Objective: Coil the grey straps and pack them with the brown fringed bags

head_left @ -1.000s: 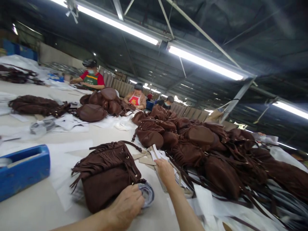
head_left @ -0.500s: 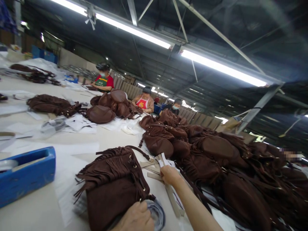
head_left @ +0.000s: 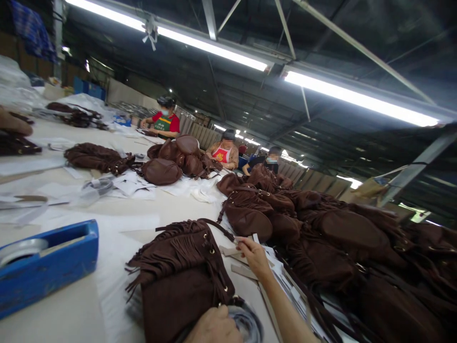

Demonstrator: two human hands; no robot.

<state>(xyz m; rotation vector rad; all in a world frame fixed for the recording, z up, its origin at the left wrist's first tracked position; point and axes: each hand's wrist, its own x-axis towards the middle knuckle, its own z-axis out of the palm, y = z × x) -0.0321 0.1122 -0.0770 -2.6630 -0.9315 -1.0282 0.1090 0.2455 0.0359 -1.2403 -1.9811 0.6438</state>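
A dark brown fringed bag (head_left: pixel 178 281) lies on the pale table (head_left: pixel 117 324) in front of me. Low in the view, my left hand (head_left: pixel 216 326) is closed at the bag's lower right corner, beside a coiled grey strip (head_left: pixel 246 321); what its fingers grip is hidden. Farther up, my right hand (head_left: pixel 253 255) pinches the buckle end of the bag's thin strap (head_left: pixel 219 227), over some flat beige strips (head_left: pixel 244 271).
A blue tape dispenser (head_left: pixel 53 267) stands at the left. Many brown bags (head_left: pixel 335 228) are heaped along the right side. More bags (head_left: pixel 162 170) and white paper (head_left: pixel 132 185) lie farther back. People work beyond the table, and someone's hand (head_left: pixel 14 123) shows at the left edge.
My right hand has left the white papers by the strips and taken hold of the strap end. The view has shifted left, and another person's hand has appeared at the left edge.
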